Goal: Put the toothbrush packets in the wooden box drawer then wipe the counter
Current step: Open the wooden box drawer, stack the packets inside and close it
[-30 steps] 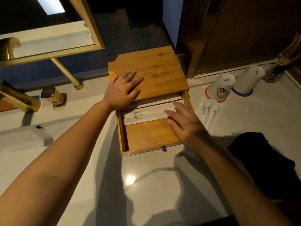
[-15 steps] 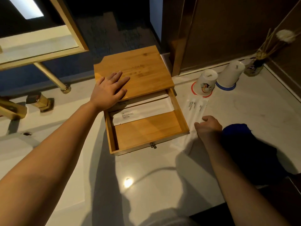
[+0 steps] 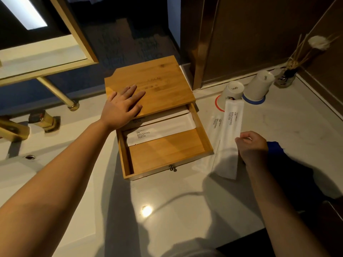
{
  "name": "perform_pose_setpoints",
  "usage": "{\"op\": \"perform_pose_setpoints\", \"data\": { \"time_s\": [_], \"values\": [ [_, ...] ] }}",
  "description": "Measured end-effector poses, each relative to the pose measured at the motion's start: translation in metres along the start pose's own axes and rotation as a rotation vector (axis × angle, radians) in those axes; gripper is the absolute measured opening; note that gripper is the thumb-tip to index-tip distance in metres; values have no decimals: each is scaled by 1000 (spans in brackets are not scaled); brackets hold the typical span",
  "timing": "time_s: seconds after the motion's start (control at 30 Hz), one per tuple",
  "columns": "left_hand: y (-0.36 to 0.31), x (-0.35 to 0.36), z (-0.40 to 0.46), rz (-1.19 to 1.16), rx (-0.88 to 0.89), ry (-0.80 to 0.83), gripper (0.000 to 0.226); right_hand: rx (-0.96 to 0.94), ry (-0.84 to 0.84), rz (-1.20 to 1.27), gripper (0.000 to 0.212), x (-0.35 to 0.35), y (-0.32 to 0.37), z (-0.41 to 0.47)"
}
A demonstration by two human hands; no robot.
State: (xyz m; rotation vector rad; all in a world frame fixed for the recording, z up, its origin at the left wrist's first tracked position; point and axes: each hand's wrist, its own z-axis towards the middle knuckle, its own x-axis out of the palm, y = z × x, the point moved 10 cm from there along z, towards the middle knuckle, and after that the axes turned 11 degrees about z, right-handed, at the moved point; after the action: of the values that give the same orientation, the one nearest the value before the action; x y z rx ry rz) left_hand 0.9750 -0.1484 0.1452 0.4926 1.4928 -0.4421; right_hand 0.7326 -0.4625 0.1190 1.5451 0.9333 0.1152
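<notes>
A wooden box (image 3: pixel 157 80) stands at the back of the white counter (image 3: pixel 176 201) with its drawer (image 3: pixel 167 154) pulled out. Two white toothbrush packets lie across the back of the drawer, the front packet (image 3: pixel 161 129) printed "BRUSHING TEETH". My left hand (image 3: pixel 121 108) rests flat on the box lid, fingers apart. To the right of the drawer, my right hand (image 3: pixel 251 145) pinches a white toothbrush packet (image 3: pixel 232 125) and holds it lifted and tilted above the counter. Another packet (image 3: pixel 216 125) lies flat beside it on the counter.
A dark blue cloth (image 3: pixel 289 169) lies on the counter at the right, just behind my right hand. Two upturned white cups (image 3: pixel 232 90) (image 3: pixel 257 87) and a reed diffuser (image 3: pixel 286 76) stand at the back right. A sink (image 3: pixel 22 173) with brass taps (image 3: pixel 42 118) sits on the left.
My right hand left the drawer, moved right to the counter, closed on a toothbrush packet and raised it. The left hand stays on the box lid.
</notes>
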Motion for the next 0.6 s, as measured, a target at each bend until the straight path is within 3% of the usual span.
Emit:
{"op": "perform_pose_setpoints", "data": {
  "time_s": [0.13,0.37,0.6],
  "values": [
    [0,-1,0,3,4,0,53,-80,57,48,15,1,39,-5],
    [-1,0,0,0,1,-2,53,-228,521,112,9,57,102,-32],
    [-1,-1,0,-6,3,4,52,-306,857,-129,18,104,129,-64]
  ]
}}
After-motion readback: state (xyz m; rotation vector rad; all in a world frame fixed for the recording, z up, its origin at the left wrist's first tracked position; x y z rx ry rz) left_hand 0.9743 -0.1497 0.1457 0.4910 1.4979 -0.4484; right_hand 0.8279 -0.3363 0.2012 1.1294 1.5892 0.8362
